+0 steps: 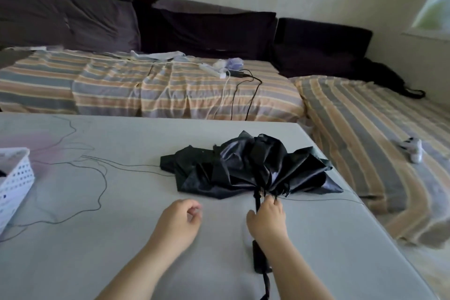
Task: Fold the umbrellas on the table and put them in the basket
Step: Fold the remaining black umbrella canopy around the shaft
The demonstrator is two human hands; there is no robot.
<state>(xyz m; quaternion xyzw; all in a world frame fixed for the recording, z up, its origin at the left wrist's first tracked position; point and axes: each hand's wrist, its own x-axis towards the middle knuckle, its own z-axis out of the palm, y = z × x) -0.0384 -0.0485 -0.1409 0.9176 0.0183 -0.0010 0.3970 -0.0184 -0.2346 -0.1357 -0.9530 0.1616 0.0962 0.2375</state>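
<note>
A black umbrella (253,168) lies on the grey table (97,238), its canopy collapsed and crumpled toward the far right edge. Its black shaft and handle (260,259) run back toward me. My right hand (267,219) lies over the shaft just below the canopy, fingers curled round it. My left hand (180,221) hovers to the left of the shaft with loosely curled fingers and holds nothing. A white perforated basket (17,182) stands at the table's left edge, with something dark inside, mostly out of frame.
Beyond the table runs a low sofa with striped covers (151,85) and dark cushions, carrying a power strip (211,70) and cables. The table's right edge drops to another striped mattress (379,143) with a small white object (414,151).
</note>
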